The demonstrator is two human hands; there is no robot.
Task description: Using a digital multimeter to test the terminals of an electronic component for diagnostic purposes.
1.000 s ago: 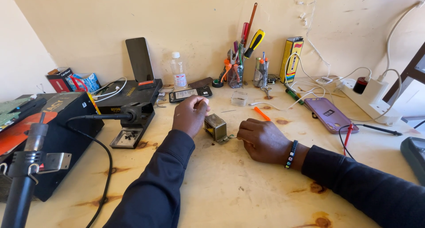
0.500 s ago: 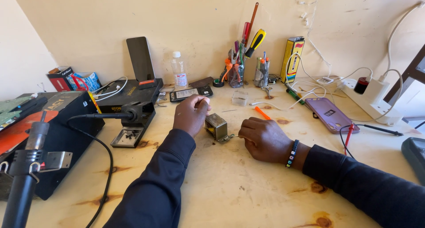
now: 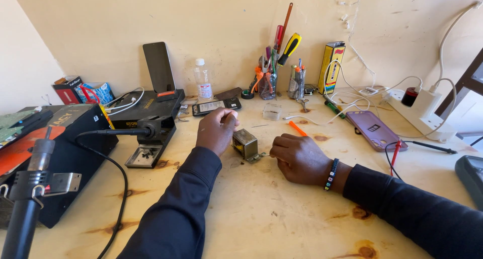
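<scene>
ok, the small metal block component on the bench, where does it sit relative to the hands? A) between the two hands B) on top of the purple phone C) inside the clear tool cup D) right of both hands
A: the small metal block sits on the bench between the left hand and the right hand, near the fingers of each.

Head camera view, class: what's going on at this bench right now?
A person sits at a wooden workbench with both hands around a small metal block-shaped part. The left hand rests against its left side; the right hand lies just to its right, fingers curled. A soldering iron stand, a jar of screwdrivers and a purple phone lie around them.
</scene>
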